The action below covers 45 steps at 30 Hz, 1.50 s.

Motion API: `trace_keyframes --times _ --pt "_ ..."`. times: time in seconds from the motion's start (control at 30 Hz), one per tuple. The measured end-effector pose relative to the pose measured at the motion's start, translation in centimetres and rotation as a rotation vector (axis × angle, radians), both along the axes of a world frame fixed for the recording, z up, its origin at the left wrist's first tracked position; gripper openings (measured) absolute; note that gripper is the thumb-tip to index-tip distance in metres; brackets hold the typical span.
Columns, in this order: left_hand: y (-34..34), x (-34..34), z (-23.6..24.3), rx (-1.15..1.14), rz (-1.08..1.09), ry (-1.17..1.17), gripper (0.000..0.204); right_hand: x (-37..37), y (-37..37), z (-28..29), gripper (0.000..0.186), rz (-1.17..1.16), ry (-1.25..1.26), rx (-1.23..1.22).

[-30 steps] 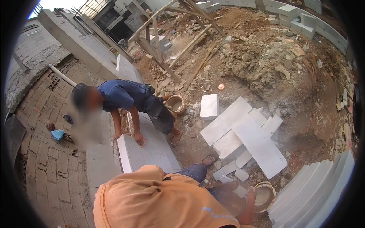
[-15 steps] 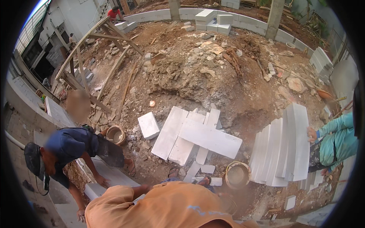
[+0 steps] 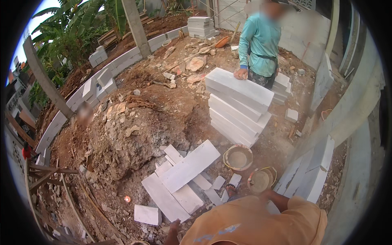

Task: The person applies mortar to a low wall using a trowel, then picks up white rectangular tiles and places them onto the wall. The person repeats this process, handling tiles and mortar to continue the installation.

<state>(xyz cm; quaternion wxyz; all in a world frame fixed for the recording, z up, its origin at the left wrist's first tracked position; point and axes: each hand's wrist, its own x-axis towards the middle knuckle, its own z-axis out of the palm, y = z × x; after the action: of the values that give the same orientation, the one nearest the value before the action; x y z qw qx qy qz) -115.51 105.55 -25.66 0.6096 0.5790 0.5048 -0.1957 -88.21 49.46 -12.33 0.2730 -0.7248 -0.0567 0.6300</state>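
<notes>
Hanging at the lower rim of a round bucket [image 3: 250, 186], the person's right hand [image 3: 266, 195] is overlapping the bucket's edge from below. Its fingers are blurring into the brown ground, so whether they are standing apart or closing on the rim, one cannot tell. The forearm is coming out of an orange sleeve [image 3: 307, 212], and the bucket is holding a grey mix. What the left hand is doing cannot be told either.

The bucket is sitting just below and to the right of a second bucket [image 3: 237, 168], which is also holding grey material. A sandalled foot [image 3: 231, 189] is resting to its left, among pale block offcuts [image 3: 219, 182]. Farther left, long white slabs [image 3: 190, 165] are lying crosswise in a pile, with a short block [image 3: 148, 214] just beside them. Beyond the buckets, a co-worker in a teal shirt [image 3: 262, 43] is standing behind a tall slab stack [image 3: 239, 90], and that co-worker's hand [image 3: 241, 74] is resting on its top edge.
</notes>
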Motion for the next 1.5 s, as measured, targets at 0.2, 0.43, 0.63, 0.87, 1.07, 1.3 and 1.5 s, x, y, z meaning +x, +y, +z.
trace_keyframes --times 0.2,0.43,0.63,0.87,1.07,1.3,1.5 --pt "7.8 5.6 -2.9 0.019 -0.468 0.005 0.046 -3.8 3.8 13.1 0.051 -1.216 0.013 0.798" --pt "-2.7 13.7 1.6 -0.108 -0.629 -0.009 0.041 -18.3 -9.2 -14.3 0.021 -0.291 -1.115 0.159" --pt "-2.1 13.0 -1.9 0.330 -1.557 -0.375 0.032 -20.5 -4.0 -10.8 0.029 -0.885 0.059 -0.205" --pt "-6.3 16.1 -3.7 0.518 -1.831 -0.450 0.022 -13.3 -9.4 -10.1 0.040 -0.978 -0.046 -0.192" --pt "-12.5 25.9 -1.7 0.376 -1.421 -0.373 0.022 -1.5 -16.5 -6.4 0.049 -1.011 -0.441 -0.186" --pt "-24.7 34.0 4.1 0.281 -1.176 -0.305 0.042 4.8 -22.4 9.2 0.047 -1.139 -1.042 0.163" --pt "-22.8 40.1 0.8 0.604 -1.836 -0.630 0.038 -1.4 -29.1 17.0 0.046 -1.371 -1.046 -0.237"
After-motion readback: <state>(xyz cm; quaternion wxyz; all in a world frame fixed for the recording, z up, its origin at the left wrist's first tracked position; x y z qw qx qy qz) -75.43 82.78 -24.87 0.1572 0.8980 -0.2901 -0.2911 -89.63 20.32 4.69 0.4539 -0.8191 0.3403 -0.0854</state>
